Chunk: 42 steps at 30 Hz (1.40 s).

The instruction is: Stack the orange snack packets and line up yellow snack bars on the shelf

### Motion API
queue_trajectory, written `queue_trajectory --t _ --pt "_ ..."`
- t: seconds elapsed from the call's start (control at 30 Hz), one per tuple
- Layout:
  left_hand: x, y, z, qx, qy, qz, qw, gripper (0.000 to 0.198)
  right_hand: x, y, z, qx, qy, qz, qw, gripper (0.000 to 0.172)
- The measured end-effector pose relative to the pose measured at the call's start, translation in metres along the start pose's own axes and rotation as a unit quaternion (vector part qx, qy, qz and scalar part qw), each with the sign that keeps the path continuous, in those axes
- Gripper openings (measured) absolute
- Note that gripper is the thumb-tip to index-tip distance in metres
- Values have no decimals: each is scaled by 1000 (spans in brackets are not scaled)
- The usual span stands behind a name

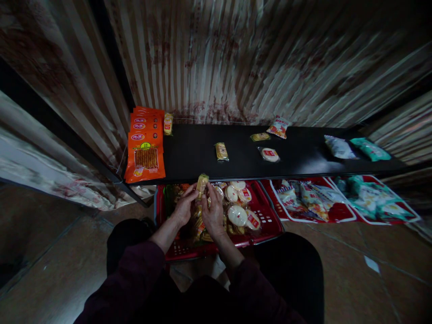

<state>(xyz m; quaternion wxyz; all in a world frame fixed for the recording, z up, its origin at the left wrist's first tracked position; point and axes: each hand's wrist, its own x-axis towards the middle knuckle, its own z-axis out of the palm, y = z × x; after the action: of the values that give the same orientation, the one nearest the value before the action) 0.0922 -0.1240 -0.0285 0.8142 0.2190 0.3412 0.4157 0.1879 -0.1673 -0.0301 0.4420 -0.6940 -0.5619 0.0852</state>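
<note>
Both my hands hold one small yellow wrapped snack packet (pixel 202 185) above a red basket (pixel 270 211). My left hand (pixel 184 208) grips its left side, the fingers closed against it. On the right side, my right hand (pixel 213 212) has its fingers and thumb around the packet. Below the hands, the basket holds round white wrapped crackers (pixel 237 216) and more yellow packets (pixel 199 225), partly hidden by my hands. A similar yellow packet (pixel 222 151) lies on the black shelf (pixel 192 157) just beyond.
Orange snack bags (pixel 146 148) overlap at the shelf's left end, beside a yellow packet (pixel 168 124). Farther right lie a wrapped cracker (pixel 270 154), a red-and-white bag (pixel 278 127), a pale bag (pixel 339 147) and a green bag (pixel 371 149). Bag-filled baskets (pixel 351 215) stand below. A curtain (pixel 216 67) hangs behind.
</note>
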Motion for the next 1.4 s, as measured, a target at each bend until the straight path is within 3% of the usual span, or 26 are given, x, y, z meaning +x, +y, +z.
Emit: queue_trajectory --t 0.37,0.53,0.73,1.07,1.4 --pt "-3 3 6 89 -1 92 992 39 0 -4 -2 60 4 26 998 42" --pt "-1 2 5 154 22 142 978 32 -3 -4 -1 96 -15 79 992 45" --pt "1 -1 4 203 11 179 963 27 -5 -3 -1 115 -27 118 986 50" --pt "-10 9 8 210 6 173 962 24 -1 -12 -6 129 -33 135 982 54" --pt "-10 3 4 288 19 271 918 27 7 -12 -3 161 -32 124 979 49"
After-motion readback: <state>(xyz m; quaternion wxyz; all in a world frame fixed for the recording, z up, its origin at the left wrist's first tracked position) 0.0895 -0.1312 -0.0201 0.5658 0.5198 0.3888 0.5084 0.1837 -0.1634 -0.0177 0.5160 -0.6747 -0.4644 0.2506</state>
